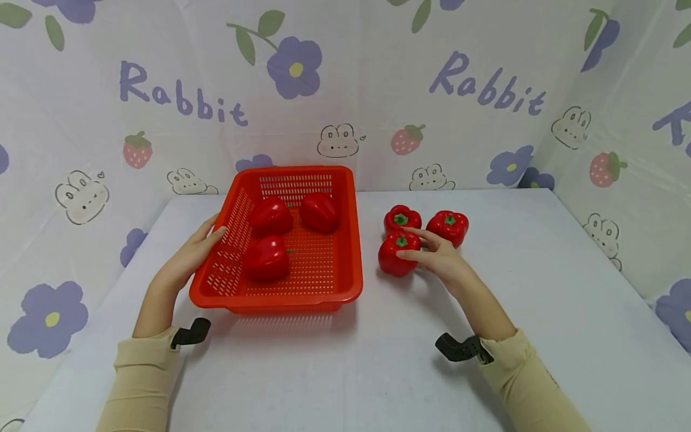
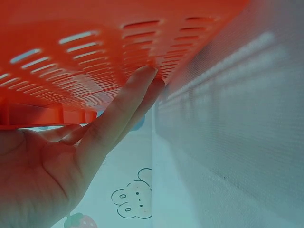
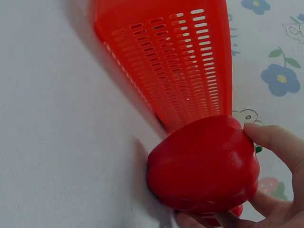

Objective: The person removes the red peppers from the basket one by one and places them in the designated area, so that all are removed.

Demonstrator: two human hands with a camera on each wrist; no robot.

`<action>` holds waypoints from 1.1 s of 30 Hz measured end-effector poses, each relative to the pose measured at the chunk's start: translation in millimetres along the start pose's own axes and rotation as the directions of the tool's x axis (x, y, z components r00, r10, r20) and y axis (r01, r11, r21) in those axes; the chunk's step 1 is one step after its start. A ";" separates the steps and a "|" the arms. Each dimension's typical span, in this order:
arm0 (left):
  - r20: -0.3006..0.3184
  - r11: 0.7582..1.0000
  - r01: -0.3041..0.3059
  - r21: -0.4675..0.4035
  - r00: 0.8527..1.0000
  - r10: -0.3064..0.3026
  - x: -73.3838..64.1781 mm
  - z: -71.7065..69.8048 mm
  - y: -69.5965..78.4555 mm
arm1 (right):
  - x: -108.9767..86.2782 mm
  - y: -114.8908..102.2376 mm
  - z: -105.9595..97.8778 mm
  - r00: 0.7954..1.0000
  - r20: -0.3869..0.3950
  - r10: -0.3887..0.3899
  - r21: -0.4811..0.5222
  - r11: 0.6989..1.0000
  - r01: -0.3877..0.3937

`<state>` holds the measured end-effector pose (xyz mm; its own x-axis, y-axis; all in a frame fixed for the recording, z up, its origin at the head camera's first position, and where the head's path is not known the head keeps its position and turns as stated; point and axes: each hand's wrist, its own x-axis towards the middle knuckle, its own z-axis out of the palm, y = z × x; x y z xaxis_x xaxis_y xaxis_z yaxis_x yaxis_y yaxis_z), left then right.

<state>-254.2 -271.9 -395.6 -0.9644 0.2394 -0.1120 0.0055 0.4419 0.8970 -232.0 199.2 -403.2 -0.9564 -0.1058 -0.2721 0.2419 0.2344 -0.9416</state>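
My left hand (image 1: 192,255) holds the left side of a red plastic basket (image 1: 360,276); its thumb lies over the rim, and its fingers (image 2: 121,107) rest along the slotted outer wall. Three red bell peppers lie inside, one at the front (image 1: 267,259) and two behind it. Right of the basket, my right hand (image 1: 439,259) grips the nearest bell pepper (image 1: 396,261), thumb on the near side and fingers round the far side. That bell pepper (image 3: 202,164) is upright, close above or on the table. Another bell pepper (image 1: 402,217) stands just behind it.
One more red bell pepper (image 1: 450,227) stands on the white table (image 1: 378,372), beyond my right hand. A patterned cloth (image 1: 345,66) hangs behind and along both sides of the table. Each wrist carries a black camera mount, as on the right sleeve (image 1: 459,348).
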 end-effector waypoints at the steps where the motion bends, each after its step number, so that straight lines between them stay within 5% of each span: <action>1: 0.001 1.000 0.004 0.000 1.000 -0.004 0.1 -0.1 -0.4 | -0.2 1.1 -0.2 1.000 -0.001 -0.008 -0.005 1.000 0.008; 21: 0.001 1.000 0.011 0.006 1.000 -0.011 -1.6 0.8 1.6 | -3.7 8.7 1.1 0.996 -0.012 -0.090 0.011 0.996 0.090; 33: 0.004 1.000 0.010 -0.005 1.000 -0.010 -1.3 0.4 2.0 | -9.4 -1.0 1.4 0.986 -0.085 -0.143 0.011 0.989 0.144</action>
<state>-252.9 -270.9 -393.9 -0.9634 0.2385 -0.1228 -0.0056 0.4399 0.8981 -223.1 198.6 -400.0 -0.9916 -0.0554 -0.1170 0.1034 0.2057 -0.9731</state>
